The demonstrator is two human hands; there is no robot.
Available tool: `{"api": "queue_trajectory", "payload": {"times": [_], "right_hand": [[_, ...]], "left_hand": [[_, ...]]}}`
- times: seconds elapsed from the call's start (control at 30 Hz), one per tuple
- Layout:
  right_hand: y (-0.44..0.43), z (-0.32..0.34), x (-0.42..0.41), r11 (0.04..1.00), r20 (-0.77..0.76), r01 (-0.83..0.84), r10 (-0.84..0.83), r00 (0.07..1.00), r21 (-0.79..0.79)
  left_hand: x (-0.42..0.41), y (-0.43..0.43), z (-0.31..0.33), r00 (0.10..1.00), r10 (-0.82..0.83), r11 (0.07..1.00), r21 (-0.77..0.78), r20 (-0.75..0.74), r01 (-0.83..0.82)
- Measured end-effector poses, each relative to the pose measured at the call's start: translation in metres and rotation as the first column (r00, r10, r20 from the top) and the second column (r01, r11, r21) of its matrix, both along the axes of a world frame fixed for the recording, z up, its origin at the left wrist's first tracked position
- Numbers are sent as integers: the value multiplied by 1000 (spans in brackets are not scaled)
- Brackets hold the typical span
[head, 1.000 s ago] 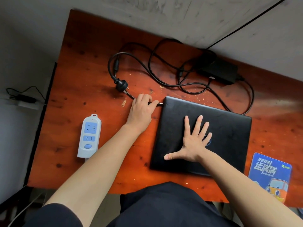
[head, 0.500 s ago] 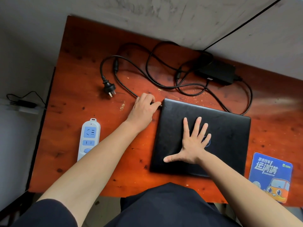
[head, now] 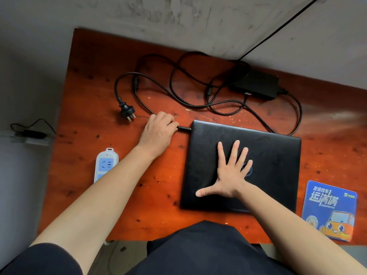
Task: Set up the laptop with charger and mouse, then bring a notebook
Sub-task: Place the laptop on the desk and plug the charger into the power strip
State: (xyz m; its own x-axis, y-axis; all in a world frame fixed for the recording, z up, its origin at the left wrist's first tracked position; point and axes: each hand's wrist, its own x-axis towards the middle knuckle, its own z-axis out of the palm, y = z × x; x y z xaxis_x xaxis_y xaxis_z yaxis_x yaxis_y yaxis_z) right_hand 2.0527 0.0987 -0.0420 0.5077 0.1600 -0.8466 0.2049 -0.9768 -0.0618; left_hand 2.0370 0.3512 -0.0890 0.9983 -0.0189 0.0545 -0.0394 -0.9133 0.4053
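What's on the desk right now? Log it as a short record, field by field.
laptop: closed, flat on desk
left hand: grips charger connector at laptop's left edge
right hand: spread flat on lid
wall plug: loose on desk, unplugged
power strip: left of the forearm
power brick: far edge
mouse pad: right of laptop
mouse, notebook: not visible

Power strip [head: 106, 164] partly behind forearm; mouse pad [head: 330, 209] print illegible.

cable loops [head: 190, 92] crowd far desk [head: 89, 116] — left bare
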Motion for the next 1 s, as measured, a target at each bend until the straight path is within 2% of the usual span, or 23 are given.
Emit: {"api": "queue_trajectory", "payload": {"times": [0.17,0.3,0.47,0.57,0.73,0.8,0.9,1.0], "right_hand": [[0,0,1,1000,-4,-3,3,1000,5],[-1,0,1,1000,-13,2,-2,1000,15],[-3,-2,2,1000,6,0,0,1000,20],[-3,-4,0,1000,17,6,-7,1000,23],[-6,-2,-5,999,70,0,-3,998,51],[-8,-1,-7,997,99,0,-8,995,75],[-15,2,-13,993,177,-32,11,984,117],[-24,3,-14,986,250,-34,-8,968,163]], "left_hand": [[7,1,2,990,-137,989,57,-35,138],[9,0,1,984,-139,988,52,-108,146],[11,-3,4,984,-150,983,89,-95,158],[6,-10,7,989,-70,992,94,-129,83],[-1,-35,22,950,55,993,118,-308,-19],[-15,-35,29,945,101,992,107,-312,-71],[-66,-22,38,929,240,969,131,-282,-211],[-129,-3,38,838,453,891,191,-305,-413]]}}
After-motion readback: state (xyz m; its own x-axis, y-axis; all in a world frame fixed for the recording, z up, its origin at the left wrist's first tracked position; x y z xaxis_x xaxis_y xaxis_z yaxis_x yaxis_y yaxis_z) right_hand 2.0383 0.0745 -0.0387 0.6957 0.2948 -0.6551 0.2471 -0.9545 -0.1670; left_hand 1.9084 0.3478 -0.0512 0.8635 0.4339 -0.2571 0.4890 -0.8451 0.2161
